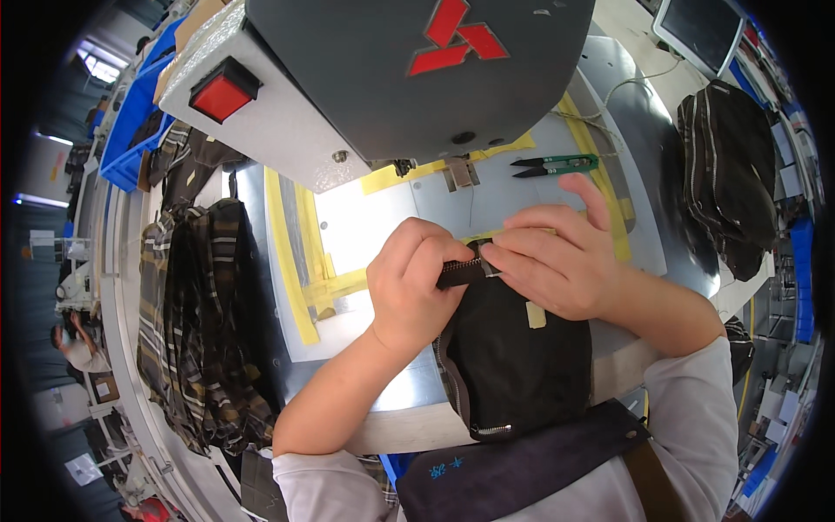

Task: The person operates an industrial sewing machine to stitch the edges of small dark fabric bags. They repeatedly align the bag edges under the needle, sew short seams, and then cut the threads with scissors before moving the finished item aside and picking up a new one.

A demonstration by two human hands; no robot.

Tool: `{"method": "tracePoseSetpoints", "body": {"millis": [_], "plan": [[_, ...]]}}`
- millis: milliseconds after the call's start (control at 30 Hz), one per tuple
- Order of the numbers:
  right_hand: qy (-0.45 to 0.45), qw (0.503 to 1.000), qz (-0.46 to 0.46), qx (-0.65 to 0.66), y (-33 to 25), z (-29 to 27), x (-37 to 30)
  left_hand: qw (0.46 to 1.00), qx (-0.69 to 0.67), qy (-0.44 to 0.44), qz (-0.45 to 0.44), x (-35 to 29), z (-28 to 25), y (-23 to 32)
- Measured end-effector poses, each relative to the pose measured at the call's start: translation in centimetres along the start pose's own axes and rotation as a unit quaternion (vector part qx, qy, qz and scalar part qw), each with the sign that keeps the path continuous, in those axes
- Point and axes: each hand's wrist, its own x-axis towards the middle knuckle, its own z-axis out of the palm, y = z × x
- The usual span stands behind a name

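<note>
A black fabric pouch (522, 370) with zippers along its edges hangs over the near edge of the machine bed, against my lap. At its top end, my left hand (413, 283) is closed on the zipper tape (459, 273), thumb and finger pinching it. My right hand (557, 261) pinches the same end just to the right, where a small greyish tab (490, 261) shows between the fingertips. One finger of that hand sticks up. A pale yellow piece of tape (536, 315) sits on the pouch below my right hand. Beyond the hands lie green-handled thread snips (557, 165).
A sewing machine head (417, 78) with a red switch (224, 90) overhangs the work plate, which is marked with yellow tape (296, 261). Striped and black fabric pieces (200, 322) are piled at left. Black zippered bags (726, 165) are stacked at right, near a screen (700, 35).
</note>
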Motion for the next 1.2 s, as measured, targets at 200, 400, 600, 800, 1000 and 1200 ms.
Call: {"method": "tracePoseSetpoints", "body": {"millis": [200, 400, 600, 800, 1000, 1200], "plan": [[0.013, 1.0, -0.001, 0.005, 0.0, 0.1, -0.2, 0.999, -0.016, -0.001, 0.036, 0.2, 0.0, 0.0], [0.001, 1.0, -0.025, -0.005, 0.6, 0.1, -0.4, 0.997, -0.022, -0.049, 0.051, 0.1, -0.2, -0.2], [-0.047, 0.996, 0.059, 0.043, 0.4, 0.2, 0.3, 0.995, 0.004, -0.086, 0.054, 0.3, -0.5, 0.0], [-0.034, 0.998, 0.025, 0.036, 0.0, 0.4, -0.2, 0.996, -0.022, -0.069, 0.043, 0.0, -0.1, -0.5], [-0.03, 0.999, -0.011, 0.032, 0.4, 0.4, -0.7, 0.994, -0.011, -0.106, -0.034, 0.4, -0.4, 0.2], [-0.093, 0.99, 0.031, 0.1, 1.3, 0.9, -0.4, 0.974, -0.046, -0.172, -0.14, 0.5, -0.5, 0.1]]}}
